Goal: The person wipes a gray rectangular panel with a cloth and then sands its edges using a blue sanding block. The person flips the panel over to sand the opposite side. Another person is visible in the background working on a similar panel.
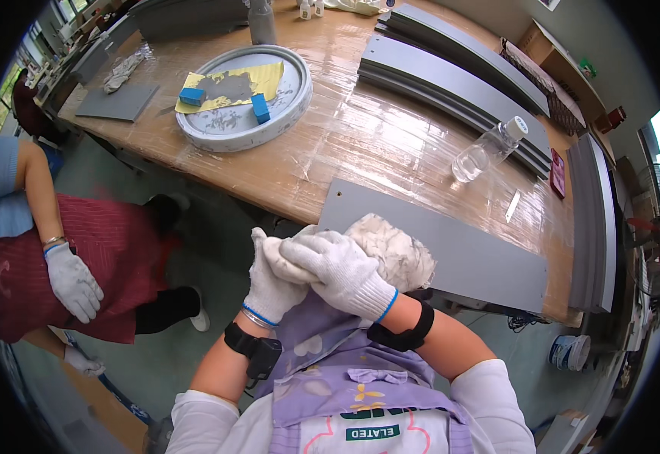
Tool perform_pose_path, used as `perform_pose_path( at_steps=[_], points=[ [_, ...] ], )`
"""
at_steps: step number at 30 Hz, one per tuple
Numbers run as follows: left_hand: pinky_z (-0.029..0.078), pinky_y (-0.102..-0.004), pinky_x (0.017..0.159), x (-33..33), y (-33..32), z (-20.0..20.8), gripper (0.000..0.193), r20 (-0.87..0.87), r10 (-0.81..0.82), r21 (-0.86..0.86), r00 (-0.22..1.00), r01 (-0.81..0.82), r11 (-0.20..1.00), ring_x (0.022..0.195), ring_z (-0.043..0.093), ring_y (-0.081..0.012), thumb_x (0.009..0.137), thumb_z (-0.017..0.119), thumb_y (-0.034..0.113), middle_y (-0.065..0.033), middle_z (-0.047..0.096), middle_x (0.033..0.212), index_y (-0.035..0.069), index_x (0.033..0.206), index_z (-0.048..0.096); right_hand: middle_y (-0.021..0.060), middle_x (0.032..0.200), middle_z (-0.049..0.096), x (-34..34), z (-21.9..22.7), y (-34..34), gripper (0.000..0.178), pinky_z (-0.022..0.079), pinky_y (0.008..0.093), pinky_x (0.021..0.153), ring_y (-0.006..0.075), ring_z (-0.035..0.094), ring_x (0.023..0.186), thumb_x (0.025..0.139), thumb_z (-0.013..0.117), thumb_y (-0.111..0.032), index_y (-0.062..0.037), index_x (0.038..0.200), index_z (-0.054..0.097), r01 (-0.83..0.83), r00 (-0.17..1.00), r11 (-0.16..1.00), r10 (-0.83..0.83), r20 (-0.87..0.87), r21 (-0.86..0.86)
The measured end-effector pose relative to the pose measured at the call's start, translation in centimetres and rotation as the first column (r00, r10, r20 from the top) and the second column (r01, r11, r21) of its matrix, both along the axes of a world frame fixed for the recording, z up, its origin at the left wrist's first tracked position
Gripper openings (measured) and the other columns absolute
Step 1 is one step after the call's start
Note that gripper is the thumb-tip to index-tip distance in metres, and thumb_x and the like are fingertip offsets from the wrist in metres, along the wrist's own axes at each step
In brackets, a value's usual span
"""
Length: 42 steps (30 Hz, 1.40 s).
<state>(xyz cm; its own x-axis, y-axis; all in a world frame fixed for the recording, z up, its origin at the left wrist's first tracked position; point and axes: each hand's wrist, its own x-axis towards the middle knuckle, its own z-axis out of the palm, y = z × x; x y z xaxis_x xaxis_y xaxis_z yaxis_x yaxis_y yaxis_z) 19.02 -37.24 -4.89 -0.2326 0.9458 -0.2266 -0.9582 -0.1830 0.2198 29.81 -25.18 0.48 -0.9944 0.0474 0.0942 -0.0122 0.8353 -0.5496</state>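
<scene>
My left hand (271, 286) and my right hand (343, 270), both in white knit gloves with blue cuff edges, are pressed together in front of me at the table's near edge. The right hand's fingers lie closed over the left's, with a rounded off-white bulge (286, 262) between them. Whether that bulge is folded cloth or gloved fingers I cannot tell. Just beyond my right hand, a crumpled white rag (396, 251) rests on a long flat grey board (481, 261) with a small hole near its left end.
On the wrapped table (337, 132) stand a round tray (300, 98) with yellow sandpaper (269, 78) and blue blocks (260, 109), and a grey bottle (263, 24). A clear bottle (484, 151) and red phone (558, 173) lie near grey panels (451, 83). A gloved co-worker (73, 265) stands left.
</scene>
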Motion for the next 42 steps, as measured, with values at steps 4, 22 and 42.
perform_pose_path(
  at_steps=[4,22,42],
  points=[
    [0.05,-0.0521,0.1,-0.9,-0.4,-1.0,0.083,-0.012,-0.01,-0.113,1.0,0.008,0.994,0.117,0.059,-0.0381,0.099,0.026,0.068,-0.025,0.055,0.132,-0.004,0.135,0.046,0.0036,0.124,0.068,6.4,4.8,0.2,0.047,0.041,0.0307,0.104,0.0162,0.063,0.112,0.082,0.069,-0.016,-0.0181,0.128,0.066,0.205,0.916,0.859,0.0,0.4,-0.469],
    [0.052,-0.0353,0.073,-2.1,5.3,5.3,0.012,-0.765,-0.347,-0.07,-0.542,-0.465,0.882,0.082,0.063,-0.0221,0.084,0.073,0.012,-0.0074,0.062,0.086,0.006,0.093,0.069,0.0133,0.121,0.059,15.1,1.4,9.9,0.06,0.049,0.0434,0.094,0.0353,0.057,0.109,0.076,0.071,-0.008,-0.0104,0.133,0.055,0.719,0.673,0.608,-0.731,-0.117,0.336],
    [0.052,-0.042,0.071,-1.6,9.7,6.2,0.015,-0.21,-0.425,-0.064,-0.88,-0.421,0.905,0.08,0.062,-0.0296,0.079,0.075,0.02,-0.0081,0.061,0.08,0.01,0.08,0.065,0.0151,0.125,0.059,16.1,0.0,10.7,0.067,0.049,0.0428,0.096,0.0359,0.057,0.11,0.068,0.075,-0.002,-0.0079,0.132,0.057,0.754,0.654,0.613,-0.734,-0.182,0.237]
  ],
)
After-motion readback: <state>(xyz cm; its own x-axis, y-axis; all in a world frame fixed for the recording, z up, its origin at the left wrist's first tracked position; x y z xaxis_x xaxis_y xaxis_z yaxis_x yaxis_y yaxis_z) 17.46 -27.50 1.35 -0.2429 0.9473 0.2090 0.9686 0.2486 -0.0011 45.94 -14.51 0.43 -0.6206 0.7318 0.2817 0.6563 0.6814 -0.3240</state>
